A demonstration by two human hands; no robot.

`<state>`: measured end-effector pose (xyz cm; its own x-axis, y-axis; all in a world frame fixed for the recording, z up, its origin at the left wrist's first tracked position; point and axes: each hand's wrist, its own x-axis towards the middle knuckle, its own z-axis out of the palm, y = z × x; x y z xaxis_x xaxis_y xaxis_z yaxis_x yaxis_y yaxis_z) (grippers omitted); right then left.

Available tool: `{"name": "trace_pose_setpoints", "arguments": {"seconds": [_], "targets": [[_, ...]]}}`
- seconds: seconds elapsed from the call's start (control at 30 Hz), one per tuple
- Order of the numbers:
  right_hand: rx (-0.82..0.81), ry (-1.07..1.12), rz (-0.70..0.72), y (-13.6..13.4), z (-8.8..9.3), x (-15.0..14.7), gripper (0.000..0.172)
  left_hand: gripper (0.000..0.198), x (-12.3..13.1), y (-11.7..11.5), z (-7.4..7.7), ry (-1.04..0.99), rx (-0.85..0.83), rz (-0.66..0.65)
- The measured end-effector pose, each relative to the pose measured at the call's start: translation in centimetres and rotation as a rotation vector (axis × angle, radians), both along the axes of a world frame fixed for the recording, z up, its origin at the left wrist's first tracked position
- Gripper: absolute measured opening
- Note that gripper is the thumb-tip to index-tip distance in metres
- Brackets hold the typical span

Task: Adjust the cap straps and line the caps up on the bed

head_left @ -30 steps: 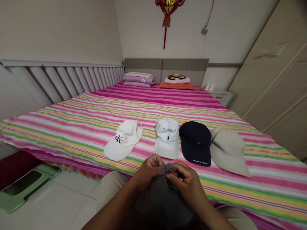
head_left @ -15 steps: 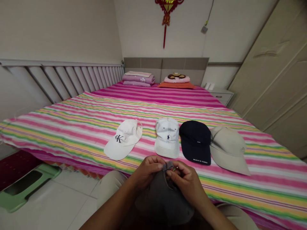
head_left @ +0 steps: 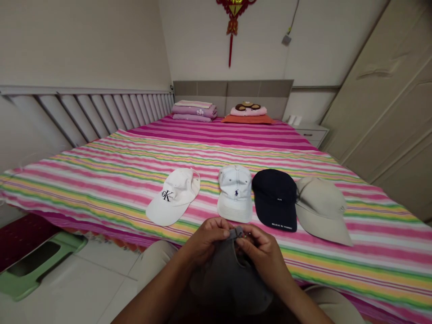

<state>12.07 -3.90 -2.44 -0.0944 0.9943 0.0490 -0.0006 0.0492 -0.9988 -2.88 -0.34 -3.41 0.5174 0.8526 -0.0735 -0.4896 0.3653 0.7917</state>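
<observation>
A dark grey cap (head_left: 229, 279) rests in my lap at the bottom middle of the head view. My left hand (head_left: 205, 240) and my right hand (head_left: 261, 252) both pinch the small strap (head_left: 236, 233) at its back edge, fingers closed. Just beyond my hands, a row of caps lies on the striped bed (head_left: 101, 180): a white cap with a black logo (head_left: 173, 197), a pale cap with a small blue emblem (head_left: 235, 193), a navy cap (head_left: 275, 200) and a beige cap (head_left: 320, 210).
Folded purple bedding (head_left: 195, 111) and a pink pillow on an orange one (head_left: 248, 113) lie by the headboard. A green stool (head_left: 37, 263) stands on the tiled floor at left. A nightstand (head_left: 312, 133) and wardrobe doors (head_left: 388, 103) are on the right.
My fingers have shifted slightly on the grey cap's strap. The caps on the bed have not moved.
</observation>
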Motion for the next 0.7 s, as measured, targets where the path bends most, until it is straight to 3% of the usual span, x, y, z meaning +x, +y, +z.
{"name": "trace_pose_setpoints", "arguments": {"seconds": [0.23, 0.43, 0.7], "targets": [[-0.072, 0.145, -0.009, 0.0, 0.2, 0.1, 0.033, 0.007, -0.5, 0.4, -0.2, 0.022, -0.007, -0.045], [-0.051, 0.107, 0.020, 0.0, 0.1, 0.2, 0.031, 0.006, -1.1, 0.8, -0.4, 0.036, -0.010, -0.076], [0.232, -0.238, -0.004, 0.3, 0.2, 0.6, 0.017, 0.019, -1.5, 1.0, 0.0, 0.106, 0.030, -0.092]]}}
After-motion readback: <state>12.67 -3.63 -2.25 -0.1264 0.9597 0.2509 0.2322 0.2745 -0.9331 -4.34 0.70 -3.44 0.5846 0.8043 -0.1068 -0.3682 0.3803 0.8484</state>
